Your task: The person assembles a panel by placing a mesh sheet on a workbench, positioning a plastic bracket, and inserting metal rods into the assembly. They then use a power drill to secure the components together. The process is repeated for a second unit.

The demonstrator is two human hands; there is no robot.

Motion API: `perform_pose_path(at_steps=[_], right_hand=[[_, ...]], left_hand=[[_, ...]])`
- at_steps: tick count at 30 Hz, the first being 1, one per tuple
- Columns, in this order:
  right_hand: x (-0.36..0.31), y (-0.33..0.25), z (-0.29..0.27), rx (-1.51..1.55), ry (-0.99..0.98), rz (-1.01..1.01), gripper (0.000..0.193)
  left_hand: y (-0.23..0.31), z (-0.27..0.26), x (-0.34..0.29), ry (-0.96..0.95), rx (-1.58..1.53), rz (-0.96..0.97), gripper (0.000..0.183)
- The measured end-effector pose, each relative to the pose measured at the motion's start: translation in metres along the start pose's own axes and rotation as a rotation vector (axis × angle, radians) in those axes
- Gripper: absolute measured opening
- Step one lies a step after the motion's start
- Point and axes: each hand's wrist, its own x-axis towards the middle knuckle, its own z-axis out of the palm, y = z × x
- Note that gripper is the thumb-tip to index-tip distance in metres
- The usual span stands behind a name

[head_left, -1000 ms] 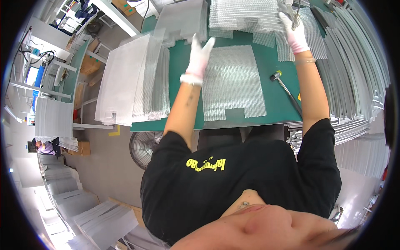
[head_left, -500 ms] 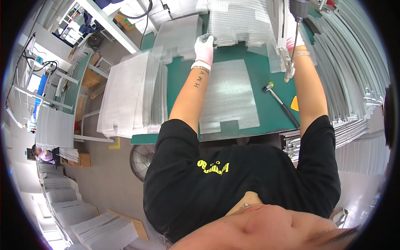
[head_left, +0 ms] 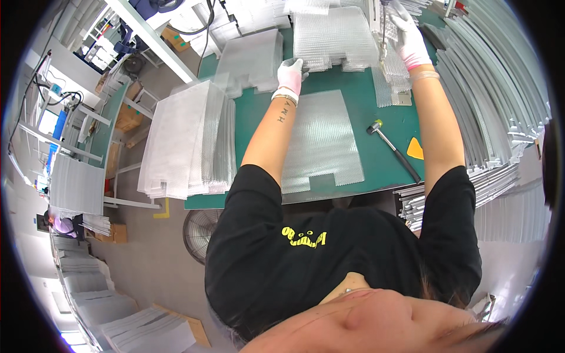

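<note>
Both my hands wear white and pink gloves with greyish fingertips. My left hand [head_left: 291,77] hovers past the far edge of a translucent mesh sheet [head_left: 323,141] that has a notch in its near edge. Its fingers are half curled and apart, with nothing seen between them. Farther off on the right, my right hand [head_left: 410,38] has its fingers stretched out beside a metal upright rod fixture [head_left: 383,38]. A smaller piece of mesh [head_left: 388,88] lies below that fixture, partly covered by it. A mallet [head_left: 393,150] with a black handle rests to the right of the notched sheet.
A green table [head_left: 347,112] carries mesh stacks at the back [head_left: 335,35] and left [head_left: 176,141]. Long grey strips [head_left: 482,106] crowd the right side. A yellow piece [head_left: 415,148] lies by the mallet. A floor fan [head_left: 200,235] stands below the table's near edge.
The rod fixture has shifted left and away in the picture, uncovering more of my right hand. My right hand has reached farther off. My left hand sits slightly lower in view, still near the sheet's far edge.
</note>
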Motion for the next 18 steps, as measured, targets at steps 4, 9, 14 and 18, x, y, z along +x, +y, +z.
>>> perform_pose_path(at_steps=[4,9,14,18], right_hand=[[0.035,0.032,-0.083,-1.156,-0.355,-0.092,0.046],[0.021,0.019,-0.037,-0.176,-0.21,-0.015,0.046],[-0.011,0.001,-0.03,-0.237,-0.332,-0.141,0.047],[-0.068,0.0,-0.023,-0.301,-0.353,-0.122,0.049]], left_hand=[[-0.002,0.027,0.002,-0.117,-0.028,-0.021,0.033],[0.009,0.01,0.009,-0.072,0.603,0.076,0.041],[0.02,0.017,-0.014,0.122,1.178,0.404,0.064],[0.04,-0.021,-0.02,0.167,0.955,0.515,0.066]])
